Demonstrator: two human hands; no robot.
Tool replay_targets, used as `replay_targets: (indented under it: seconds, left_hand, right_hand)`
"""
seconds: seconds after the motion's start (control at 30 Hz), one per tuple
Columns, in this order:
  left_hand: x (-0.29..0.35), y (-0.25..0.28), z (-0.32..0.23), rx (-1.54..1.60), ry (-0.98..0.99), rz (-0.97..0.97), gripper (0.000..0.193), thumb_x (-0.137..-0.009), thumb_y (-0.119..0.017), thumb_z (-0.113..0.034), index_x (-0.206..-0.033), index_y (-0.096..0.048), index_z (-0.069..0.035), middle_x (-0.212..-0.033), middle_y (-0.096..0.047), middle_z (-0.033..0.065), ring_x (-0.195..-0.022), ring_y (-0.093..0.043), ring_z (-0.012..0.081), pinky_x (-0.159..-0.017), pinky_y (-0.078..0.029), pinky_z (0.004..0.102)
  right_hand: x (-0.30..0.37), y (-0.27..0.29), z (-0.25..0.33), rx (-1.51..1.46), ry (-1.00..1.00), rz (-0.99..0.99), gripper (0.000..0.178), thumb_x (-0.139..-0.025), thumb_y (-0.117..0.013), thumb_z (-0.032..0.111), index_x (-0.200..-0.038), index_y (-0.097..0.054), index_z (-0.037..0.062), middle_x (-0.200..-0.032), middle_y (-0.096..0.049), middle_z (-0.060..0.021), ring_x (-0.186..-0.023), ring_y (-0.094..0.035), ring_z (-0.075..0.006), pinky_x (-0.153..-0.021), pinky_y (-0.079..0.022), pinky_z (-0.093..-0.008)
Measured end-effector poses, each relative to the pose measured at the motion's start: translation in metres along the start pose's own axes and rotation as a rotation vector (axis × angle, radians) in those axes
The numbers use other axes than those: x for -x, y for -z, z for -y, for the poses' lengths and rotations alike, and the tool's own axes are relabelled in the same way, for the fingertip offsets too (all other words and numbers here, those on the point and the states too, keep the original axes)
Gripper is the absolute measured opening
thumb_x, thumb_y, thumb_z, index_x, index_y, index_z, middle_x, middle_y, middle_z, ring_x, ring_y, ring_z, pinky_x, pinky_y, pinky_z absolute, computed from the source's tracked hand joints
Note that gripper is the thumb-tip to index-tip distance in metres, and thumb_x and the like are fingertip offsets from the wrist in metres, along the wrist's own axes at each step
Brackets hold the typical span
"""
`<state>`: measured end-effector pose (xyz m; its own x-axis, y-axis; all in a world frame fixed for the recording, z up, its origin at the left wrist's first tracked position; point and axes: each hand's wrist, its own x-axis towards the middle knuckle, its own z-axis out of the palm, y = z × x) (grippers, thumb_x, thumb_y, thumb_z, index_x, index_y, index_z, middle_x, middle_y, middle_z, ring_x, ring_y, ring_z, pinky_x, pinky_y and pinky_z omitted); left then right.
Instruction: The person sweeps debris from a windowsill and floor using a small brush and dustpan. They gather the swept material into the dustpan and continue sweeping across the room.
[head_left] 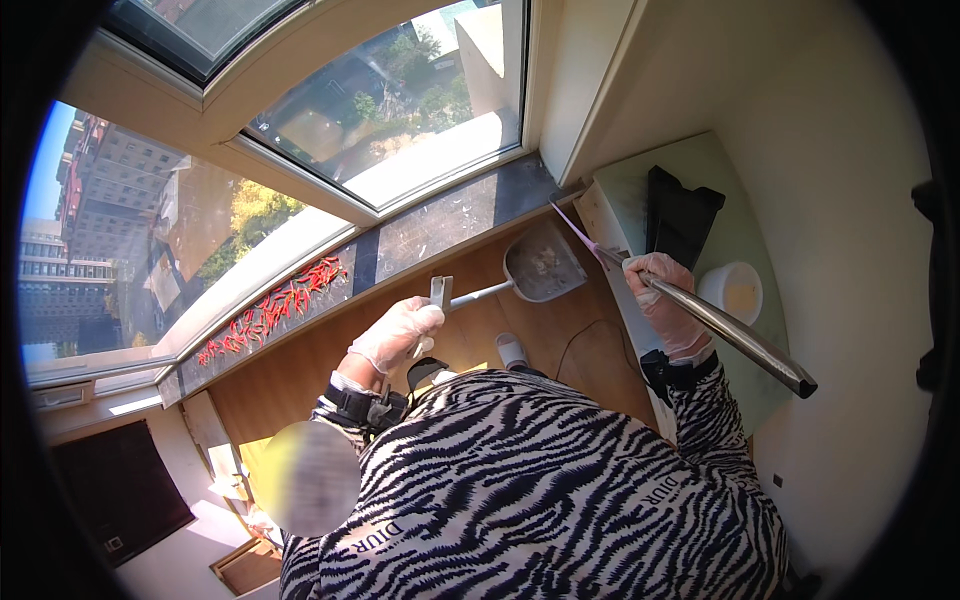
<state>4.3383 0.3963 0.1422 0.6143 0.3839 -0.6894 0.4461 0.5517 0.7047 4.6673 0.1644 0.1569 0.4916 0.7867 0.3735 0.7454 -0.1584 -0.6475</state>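
Observation:
My left hand (pixel 398 333), in a clear glove, grips the upright handle of a grey dustpan (pixel 540 265) that rests on the wooden floor (pixel 300 370) and holds some dust and crumbs. In a clear glove too, my right hand (pixel 662 298) is closed around a metal broom pole (pixel 730 332) that runs from the lower right down toward the pan. The pole's lower end turns pink (pixel 575 228) near the pan's right edge. The broom head is hidden behind the pan. I wear a black-and-white striped top.
A low sill below large windows carries a row of red chili peppers (pixel 270 308). At the right stands a pale green shelf (pixel 740 220) with a black object (pixel 680 215) and a white cup (pixel 732 290). A thin cable (pixel 580 335) lies on the floor.

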Motion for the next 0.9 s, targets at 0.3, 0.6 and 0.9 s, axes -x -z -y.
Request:
replay_targets:
  seconds: [0.3,0.6,0.9]
  left_hand:
    - [0.003,0.054,0.054,-0.008,0.039,-0.108,0.039,-0.091,-0.07,-0.027,-0.118,-0.059,-0.002,-0.079,-0.05,-0.0062,-0.058,-0.04,0.0027,-0.05,-0.034,0.0194]
    - [0.005,0.08,0.14,0.073,0.07,-0.265,0.019,-0.087,-0.068,-0.021,-0.099,-0.059,-0.008,-0.075,-0.049,-0.0046,-0.056,-0.042,0.005,-0.049,-0.034,0.0216]
    - [0.027,0.071,0.185,0.154,0.103,-0.443,0.017,-0.088,-0.067,-0.017,-0.101,-0.062,-0.005,-0.07,-0.051,-0.0042,-0.052,-0.044,0.0059,-0.046,-0.035,0.0208]
  right_hand:
    - [0.028,-0.032,-0.056,-0.012,-0.158,0.071,0.005,-0.086,-0.071,0.005,-0.088,-0.066,0.0053,-0.085,-0.068,-0.0075,-0.077,-0.065,-0.019,-0.07,-0.051,-0.0303]
    - [0.089,-0.151,-0.203,-0.457,-0.905,-0.085,0.023,-0.096,-0.069,0.025,-0.086,-0.065,0.0047,-0.069,-0.06,0.0009,-0.055,-0.054,-0.009,-0.052,-0.045,-0.0252]
    - [0.116,-0.198,-0.253,-0.227,-0.984,-0.056,0.026,-0.094,-0.069,0.025,-0.11,-0.07,0.005,-0.096,-0.07,-0.0076,-0.078,-0.07,-0.0209,-0.067,-0.055,-0.0294]
